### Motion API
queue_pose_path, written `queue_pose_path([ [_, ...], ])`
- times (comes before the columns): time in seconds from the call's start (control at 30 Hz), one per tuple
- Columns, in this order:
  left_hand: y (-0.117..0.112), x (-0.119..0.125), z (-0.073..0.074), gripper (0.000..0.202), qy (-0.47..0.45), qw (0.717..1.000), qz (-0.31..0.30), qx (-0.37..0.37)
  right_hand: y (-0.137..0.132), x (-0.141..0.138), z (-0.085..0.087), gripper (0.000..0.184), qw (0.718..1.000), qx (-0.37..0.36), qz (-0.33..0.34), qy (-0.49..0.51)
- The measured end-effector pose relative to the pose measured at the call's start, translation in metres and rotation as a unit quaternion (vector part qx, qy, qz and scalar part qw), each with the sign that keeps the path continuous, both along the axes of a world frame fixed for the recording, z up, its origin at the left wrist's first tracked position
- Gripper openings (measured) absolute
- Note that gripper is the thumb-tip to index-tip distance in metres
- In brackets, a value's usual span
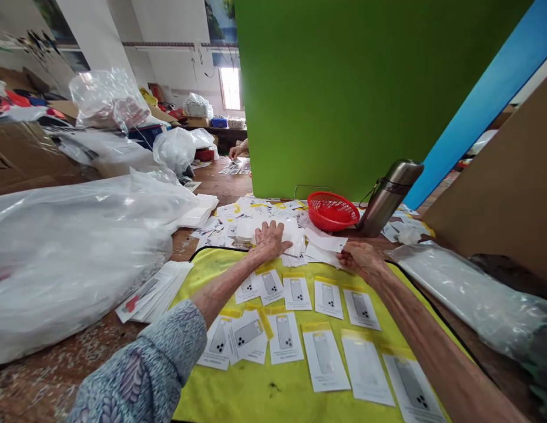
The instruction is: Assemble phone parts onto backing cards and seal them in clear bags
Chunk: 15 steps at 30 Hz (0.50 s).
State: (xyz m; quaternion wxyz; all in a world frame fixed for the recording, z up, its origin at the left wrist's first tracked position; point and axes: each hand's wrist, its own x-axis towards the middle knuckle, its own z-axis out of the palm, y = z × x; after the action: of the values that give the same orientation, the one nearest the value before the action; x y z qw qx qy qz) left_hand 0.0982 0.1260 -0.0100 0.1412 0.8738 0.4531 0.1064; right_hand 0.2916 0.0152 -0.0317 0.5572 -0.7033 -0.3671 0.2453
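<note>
My left hand (269, 239) lies with fingers spread on a pile of white papers and clear sleeves at the far edge of the yellow cloth (255, 393). To the right, my right hand (361, 258) pinches the edge of a white paper slip (328, 241). Below both hands, printed cards (284, 338) with phone-case pictures and yellow strips lie in rough rows on the cloth. More loose cards (264, 208) are heaped behind my left hand. What lies directly under my left palm is hidden.
A red basket (330, 211) and a steel thermos (388, 197) stand beyond my right hand, before a green panel (344, 106). Large plastic bags (79, 252) fill the left, near a stack of cards (156, 291). Another plastic bag (471, 299) lies right. Another person's hand (237, 151) shows farther back.
</note>
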Motion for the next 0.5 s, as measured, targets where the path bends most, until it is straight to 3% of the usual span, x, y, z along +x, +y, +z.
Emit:
queue_pose_path([
  [0.1,0.004,0.001,-0.005,0.014,0.02,1.0,-0.009,0.007,-0.006,0.0,0.004,0.01,0.995,-0.05,-0.049,-0.068],
  [0.23,0.005,-0.001,-0.01,0.013,0.027,0.999,-0.008,0.017,-0.014,-0.003,0.014,0.02,0.975,-0.057,-0.089,-0.193],
  [0.37,0.006,-0.002,-0.011,0.012,0.014,1.0,-0.003,0.021,-0.018,-0.015,0.021,0.016,0.964,-0.04,-0.053,-0.257],
  [0.5,0.004,-0.006,-0.006,0.013,-0.022,0.999,0.003,0.024,-0.013,-0.036,0.023,0.009,0.969,-0.025,0.013,-0.247],
])
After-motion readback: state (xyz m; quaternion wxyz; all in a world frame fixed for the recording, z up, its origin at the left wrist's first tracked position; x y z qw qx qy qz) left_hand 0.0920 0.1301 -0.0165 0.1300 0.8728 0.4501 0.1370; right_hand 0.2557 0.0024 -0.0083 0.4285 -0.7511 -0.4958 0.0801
